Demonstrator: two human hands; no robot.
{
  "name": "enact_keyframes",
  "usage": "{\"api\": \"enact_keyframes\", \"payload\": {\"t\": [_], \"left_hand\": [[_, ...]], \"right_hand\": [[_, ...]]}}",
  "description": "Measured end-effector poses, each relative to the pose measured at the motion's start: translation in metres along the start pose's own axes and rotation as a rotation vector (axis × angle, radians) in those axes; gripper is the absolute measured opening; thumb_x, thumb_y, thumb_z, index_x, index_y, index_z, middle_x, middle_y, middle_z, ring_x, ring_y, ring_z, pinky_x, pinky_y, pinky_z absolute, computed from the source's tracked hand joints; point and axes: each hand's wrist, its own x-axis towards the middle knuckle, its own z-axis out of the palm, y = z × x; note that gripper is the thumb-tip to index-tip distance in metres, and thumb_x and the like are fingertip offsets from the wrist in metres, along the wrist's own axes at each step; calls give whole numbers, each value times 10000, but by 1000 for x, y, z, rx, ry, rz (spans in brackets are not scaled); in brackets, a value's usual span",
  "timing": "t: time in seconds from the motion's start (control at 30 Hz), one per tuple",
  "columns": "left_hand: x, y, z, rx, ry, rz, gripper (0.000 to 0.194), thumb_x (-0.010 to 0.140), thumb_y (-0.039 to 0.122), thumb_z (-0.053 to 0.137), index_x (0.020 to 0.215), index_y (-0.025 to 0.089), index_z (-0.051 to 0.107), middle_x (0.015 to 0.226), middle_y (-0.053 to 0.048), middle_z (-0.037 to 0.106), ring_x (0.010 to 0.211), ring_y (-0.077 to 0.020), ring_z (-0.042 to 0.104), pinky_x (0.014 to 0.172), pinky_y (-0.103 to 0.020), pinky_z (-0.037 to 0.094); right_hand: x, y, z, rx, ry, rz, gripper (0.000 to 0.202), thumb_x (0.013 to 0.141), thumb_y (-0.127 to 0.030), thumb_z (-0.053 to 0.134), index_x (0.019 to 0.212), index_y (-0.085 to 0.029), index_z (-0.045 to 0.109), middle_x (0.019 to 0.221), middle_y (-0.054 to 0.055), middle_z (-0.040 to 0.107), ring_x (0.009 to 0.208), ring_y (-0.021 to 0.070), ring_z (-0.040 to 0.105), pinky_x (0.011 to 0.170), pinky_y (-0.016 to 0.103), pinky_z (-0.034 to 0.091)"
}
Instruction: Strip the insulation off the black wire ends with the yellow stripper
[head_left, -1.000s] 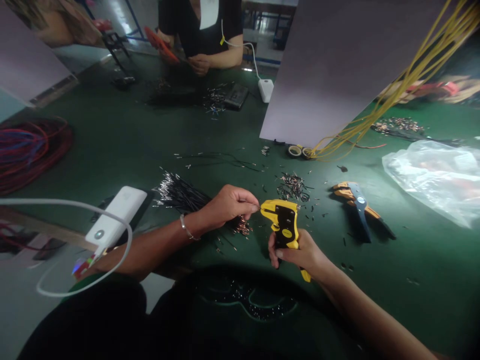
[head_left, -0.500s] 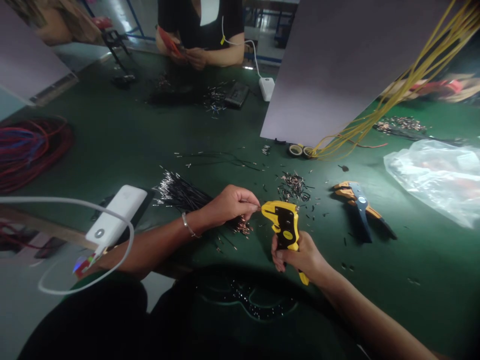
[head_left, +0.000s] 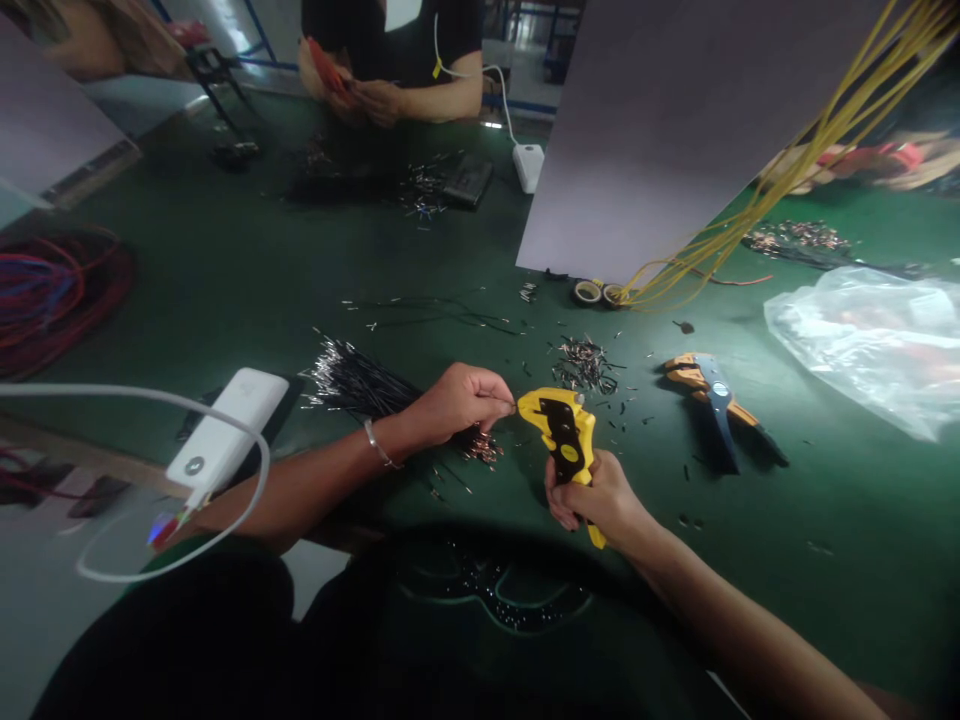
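Observation:
My right hand (head_left: 592,492) is wrapped round the handle of a yellow and black wire stripper (head_left: 564,425), its jaws pointing left. Just left of those jaws, the thumb and forefinger of my left hand (head_left: 469,402) are pinched together on the end of a thin wire, which is mostly hidden by the fingers. Under my left hand and forearm lies a bundle of black wires (head_left: 367,380), with silvery tips at the left and bare copper ends (head_left: 484,447) at the right. Behind the stripper is a small heap of black offcuts and copper bits (head_left: 583,362).
A second wire stripper, blue and orange (head_left: 716,400), lies to the right, near a clear plastic bag (head_left: 862,330). Tape rolls (head_left: 587,292) sit by an upright grey panel (head_left: 660,130) and hanging yellow wires (head_left: 780,190). A white power bank (head_left: 229,425) stands left; another person works opposite.
The view has shifted slightly. The stripper's handle has swung a little up and left, and its jaws sit slightly nearer my left fingertips. Both hands keep their grip.

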Motion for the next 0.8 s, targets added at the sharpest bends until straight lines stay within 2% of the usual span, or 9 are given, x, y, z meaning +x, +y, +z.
{"api": "enact_keyframes", "payload": {"t": [0.17,0.23,0.33,0.47,0.67,0.8], "left_hand": [[-1,3,0,-17,44,-5,96,707,213,633,691,121,657,461,33,531,420,-47,418,436,-186,297],[-1,3,0,-20,68,6,100,707,217,634,700,121,660,465,33,536,426,-48,425,440,-187,302],[-2,3,-1,-15,46,41,99,713,219,630,696,127,659,475,34,544,438,-50,435,452,-187,313],[-4,4,-2,21,128,46,104,716,220,629,707,125,670,478,33,546,423,-47,410,436,-189,296],[-7,10,1,221,179,95,131,758,194,583,697,124,676,508,21,583,461,-54,454,479,-174,362],[-7,9,3,218,210,89,158,777,202,571,688,125,676,498,22,586,440,-52,454,461,-164,365]], "right_hand": [[1,-2,-5,27,-106,-14,159,576,-71,606,710,-156,606,562,-20,592,463,135,546,494,287,457],[1,-1,-9,52,-140,-54,183,591,-86,644,757,-157,616,609,-7,611,508,148,565,529,302,470],[3,0,-15,58,-165,-95,231,638,-137,694,859,-159,628,706,25,652,627,173,596,632,334,491],[7,0,-19,73,-247,-112,283,638,-221,749,886,-158,629,723,36,660,667,192,609,683,359,497],[8,-8,-19,119,-197,-139,297,623,-238,767,877,-175,625,727,30,656,672,203,627,690,370,509],[6,-13,-18,32,-108,-157,272,645,-259,750,869,-183,615,728,40,664,693,221,628,711,390,508]]}}
